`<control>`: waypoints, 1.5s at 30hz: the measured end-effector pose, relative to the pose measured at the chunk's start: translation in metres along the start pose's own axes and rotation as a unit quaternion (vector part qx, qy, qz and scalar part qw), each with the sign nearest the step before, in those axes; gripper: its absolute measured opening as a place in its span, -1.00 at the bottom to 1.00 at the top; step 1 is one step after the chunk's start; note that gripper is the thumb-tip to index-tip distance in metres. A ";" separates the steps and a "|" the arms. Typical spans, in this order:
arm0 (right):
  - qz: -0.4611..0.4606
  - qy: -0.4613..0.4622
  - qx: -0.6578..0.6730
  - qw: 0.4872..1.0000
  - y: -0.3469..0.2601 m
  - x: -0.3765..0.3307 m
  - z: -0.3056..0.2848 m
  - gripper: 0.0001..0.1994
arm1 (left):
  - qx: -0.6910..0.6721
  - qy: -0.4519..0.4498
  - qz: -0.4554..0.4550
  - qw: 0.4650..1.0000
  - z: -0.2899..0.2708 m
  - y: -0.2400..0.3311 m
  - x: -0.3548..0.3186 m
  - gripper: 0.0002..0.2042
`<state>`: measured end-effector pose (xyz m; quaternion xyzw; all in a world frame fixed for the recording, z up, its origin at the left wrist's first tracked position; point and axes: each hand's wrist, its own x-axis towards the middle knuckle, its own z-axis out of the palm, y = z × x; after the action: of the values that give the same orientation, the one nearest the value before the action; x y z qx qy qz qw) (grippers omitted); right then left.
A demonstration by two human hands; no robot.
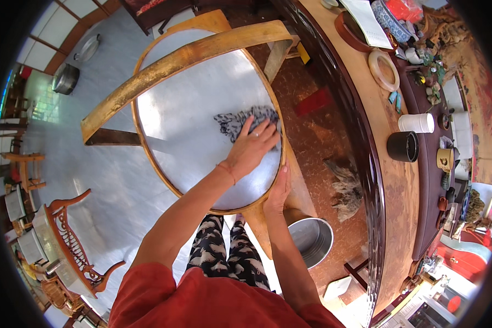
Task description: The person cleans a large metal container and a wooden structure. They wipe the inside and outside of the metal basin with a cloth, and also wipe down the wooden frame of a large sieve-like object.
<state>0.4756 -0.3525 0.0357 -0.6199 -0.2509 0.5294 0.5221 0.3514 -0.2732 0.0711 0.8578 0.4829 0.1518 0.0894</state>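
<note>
While the left hand [252, 146] lies flat with fingers spread on a grey patterned cloth [240, 121], pressing it against the glossy seat of a wooden chair [191, 109] in the middle of the frame, the right hand [279, 191] is curled around the seat's rim at centre right, thumb on top. The cloth looks soft, thin and light; it bunches under the palm and would likely slide easily on the smooth seat, so a flat palm or a gathered pinch at its middle seems the best hold. The chair looks stiff and fairly heavy, best gripped at the rim or the curved backrest.

At right runs a long wooden counter [399, 191], bearing a white cup [416, 123] and a black cup [403, 146] at centre right, a pale ring [384, 69] above them, and a white sheet of paper [366, 22] at the upper right. A metal bucket [311, 240] stands on the floor at lower centre.
</note>
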 end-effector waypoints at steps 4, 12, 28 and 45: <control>-0.017 -0.005 -0.050 0.999 0.001 0.001 -0.007 -0.48 | -0.077 -0.071 0.092 0.990 0.003 0.041 -0.069 -0.60; -0.055 0.005 -0.048 0.997 -0.001 0.000 0.002 -0.50 | -0.013 -0.038 0.025 0.999 -0.004 0.017 -0.017 -0.55; -0.051 -0.020 -0.087 0.995 -0.007 0.003 -0.008 -0.48 | -0.050 -0.101 0.137 0.984 -0.008 0.016 -0.056 -0.58; -0.052 -0.015 -0.061 0.997 0.006 0.012 -0.017 -0.47 | 0.005 -0.221 0.227 0.948 -0.038 0.011 -0.103 -0.63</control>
<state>0.4931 -0.3505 0.0234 -0.6288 -0.3221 0.4942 0.5066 0.2973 -0.3670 0.0918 0.9573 0.2441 -0.0278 0.1527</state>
